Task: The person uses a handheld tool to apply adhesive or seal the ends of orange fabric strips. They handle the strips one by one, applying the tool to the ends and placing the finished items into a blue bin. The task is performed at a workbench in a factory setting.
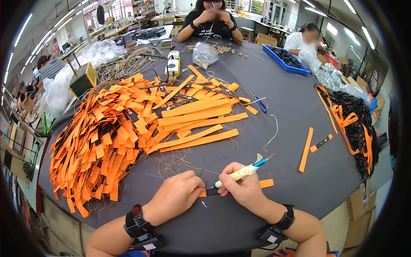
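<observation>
In front of me lies an orange fabric strip (266, 183) with a black section in its middle. My left hand (174, 196) is closed at the strip's left end, thumb and fingertips pressed on it. A pen-shaped tool (240, 173), wrapped in cream tape with blue at both ends and a wire at its rear, is gripped in my right hand (247, 192). Its thin tip touches or hovers just over the strip beside my left fingertips; I cannot tell which. My right hand covers part of the strip. Loose threads (173, 163) lie beyond my hands.
A large heap of orange strips (102, 141) covers the table's left. Two strips (306, 150) and a black-and-orange pile (357, 124) lie right. Beyond are a seam ripper-like blue tool (260, 105), a white-yellow device (173, 65), a blue tray (286, 60) and a person (209, 25).
</observation>
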Demonstrator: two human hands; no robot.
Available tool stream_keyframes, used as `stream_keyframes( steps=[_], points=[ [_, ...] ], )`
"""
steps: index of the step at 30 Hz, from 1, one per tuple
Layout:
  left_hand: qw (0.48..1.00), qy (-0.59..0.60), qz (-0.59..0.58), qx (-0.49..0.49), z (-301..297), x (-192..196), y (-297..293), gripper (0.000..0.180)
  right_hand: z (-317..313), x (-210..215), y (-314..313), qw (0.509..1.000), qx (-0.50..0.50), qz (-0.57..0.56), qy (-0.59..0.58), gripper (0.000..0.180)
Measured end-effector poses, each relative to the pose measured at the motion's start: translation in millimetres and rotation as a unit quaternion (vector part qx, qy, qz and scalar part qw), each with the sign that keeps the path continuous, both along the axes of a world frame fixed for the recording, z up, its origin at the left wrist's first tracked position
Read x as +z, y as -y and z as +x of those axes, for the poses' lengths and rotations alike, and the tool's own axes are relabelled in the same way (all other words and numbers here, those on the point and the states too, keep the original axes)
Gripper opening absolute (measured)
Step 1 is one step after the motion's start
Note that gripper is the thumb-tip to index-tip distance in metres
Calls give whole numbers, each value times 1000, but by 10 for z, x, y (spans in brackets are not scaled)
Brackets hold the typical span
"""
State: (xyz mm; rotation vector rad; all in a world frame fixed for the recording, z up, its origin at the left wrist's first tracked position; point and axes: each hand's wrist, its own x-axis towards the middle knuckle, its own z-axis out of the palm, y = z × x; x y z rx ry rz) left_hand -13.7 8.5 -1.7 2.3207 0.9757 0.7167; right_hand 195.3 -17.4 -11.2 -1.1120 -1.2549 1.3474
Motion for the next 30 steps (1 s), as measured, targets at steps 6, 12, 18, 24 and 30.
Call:
stream_keyframes(
  steps=[6,12,18,24,30],
  points=[
    [1000,15,-7,12,15,16,18,4,-18,10,3,1000,4,9,19,18],
    [1000,19,-19,10,19,8,2,4,-15,7,3,1000,10,7,24,16],
    [1000,21,-18,13,19,-2,1,4,-16,12,4,1000,11,6,20,15],
    [999,13,-27,20,25,8,9,4,-17,2,2,1000,8,1,23,15],
    [999,18,-35,23,25,9,8,3,-19,12,2,1000,7,-2,22,15]
  ],
)
